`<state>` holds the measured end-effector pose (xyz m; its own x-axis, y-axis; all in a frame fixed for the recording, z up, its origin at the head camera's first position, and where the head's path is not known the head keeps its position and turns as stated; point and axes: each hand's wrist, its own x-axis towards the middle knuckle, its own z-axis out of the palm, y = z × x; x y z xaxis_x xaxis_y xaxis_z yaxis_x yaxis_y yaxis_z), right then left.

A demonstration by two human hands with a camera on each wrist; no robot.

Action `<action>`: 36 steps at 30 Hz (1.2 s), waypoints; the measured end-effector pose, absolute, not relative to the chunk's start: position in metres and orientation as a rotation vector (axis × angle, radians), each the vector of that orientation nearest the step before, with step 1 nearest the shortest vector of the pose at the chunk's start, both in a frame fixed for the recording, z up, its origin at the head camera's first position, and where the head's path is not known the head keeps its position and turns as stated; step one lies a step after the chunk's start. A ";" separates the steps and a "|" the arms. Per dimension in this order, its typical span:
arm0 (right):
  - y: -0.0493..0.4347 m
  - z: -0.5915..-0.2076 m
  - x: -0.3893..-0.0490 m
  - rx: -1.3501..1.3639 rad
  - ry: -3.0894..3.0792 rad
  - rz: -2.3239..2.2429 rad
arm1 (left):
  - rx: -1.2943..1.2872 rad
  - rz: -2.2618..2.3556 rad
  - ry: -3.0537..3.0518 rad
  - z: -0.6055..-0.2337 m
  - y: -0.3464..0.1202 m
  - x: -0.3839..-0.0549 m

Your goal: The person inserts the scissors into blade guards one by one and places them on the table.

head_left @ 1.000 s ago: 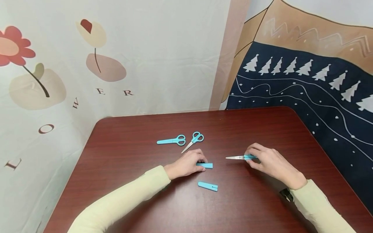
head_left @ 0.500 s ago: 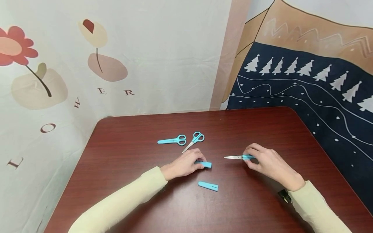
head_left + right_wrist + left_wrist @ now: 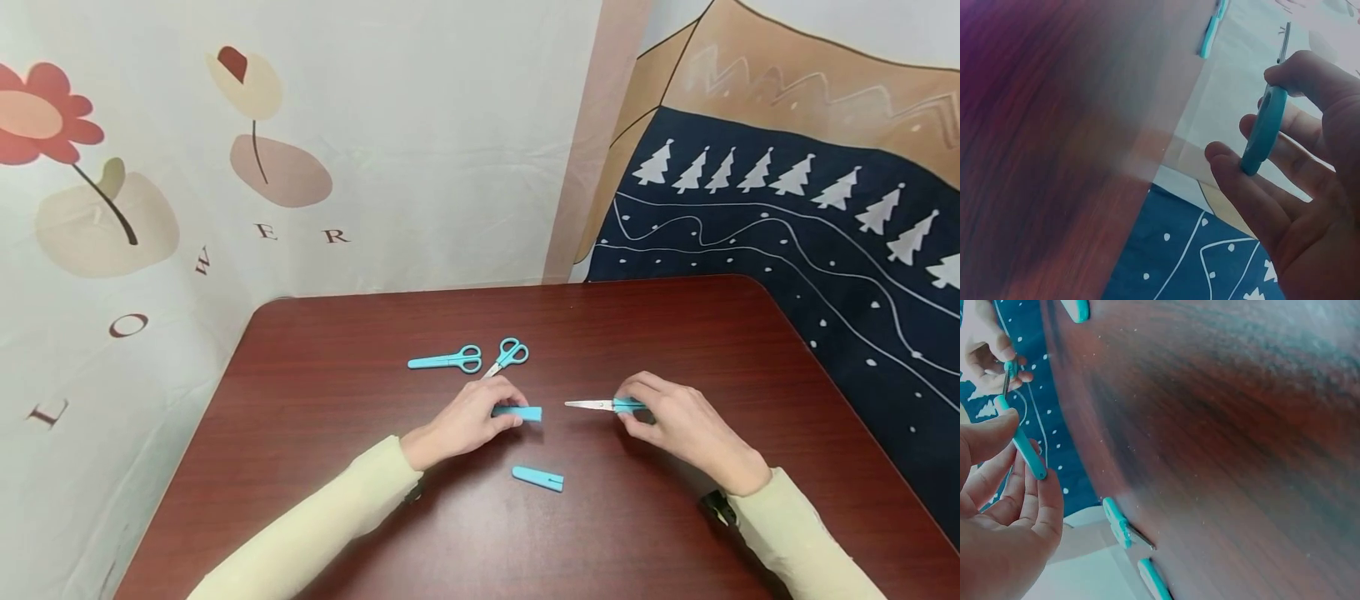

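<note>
My left hand (image 3: 480,415) pinches a light-blue scissors cover (image 3: 1025,446) between thumb and fingers, its end facing right in the head view. Across from it, my right hand (image 3: 671,421) grips a pair of scissors (image 3: 1266,128) by the light-blue handles. The closed metal blades (image 3: 588,405) point left toward the cover, with a small gap between tip and cover. Nearer the person, a second scissors cover (image 3: 537,478) lies on the table. Just behind the left hand lie uncovered scissors (image 3: 512,353), their blade tip hidden by that hand.
Covered scissors (image 3: 444,359) lie at the back left of the brown table (image 3: 337,333), beside the uncovered pair. Printed cloths hang behind the table, a pale flower cloth (image 3: 420,150) and a dark-blue tree cloth (image 3: 750,217).
My right hand has moved left with the scissors. The left hand has lifted and shifted slightly left and away with its cover. The gap between blades and cover has narrowed.
</note>
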<state>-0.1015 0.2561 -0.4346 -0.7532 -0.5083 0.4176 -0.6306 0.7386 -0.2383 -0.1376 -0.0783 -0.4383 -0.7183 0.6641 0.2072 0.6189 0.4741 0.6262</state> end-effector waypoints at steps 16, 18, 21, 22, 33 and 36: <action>0.233 -0.435 -0.100 0.900 -2.624 0.615 | 1.068 1.208 2.727 -0.442 -0.100 -0.123; 0.231 -0.435 -0.100 0.899 -2.626 0.619 | 1.061 1.224 2.746 -0.441 -0.103 -0.120; 0.227 -0.434 -0.100 0.903 -2.623 0.620 | 1.044 1.234 2.782 -0.441 -0.105 -0.117; 0.226 -0.434 -0.100 0.906 -2.622 0.624 | 1.036 1.236 2.791 -0.440 -0.105 -0.116; 0.215 -0.435 -0.098 0.945 -2.602 0.704 | 0.993 1.293 2.835 -0.439 -0.111 -0.104; 0.212 -0.435 -0.097 0.944 -2.598 0.716 | 0.992 1.317 2.846 -0.439 -0.113 -0.101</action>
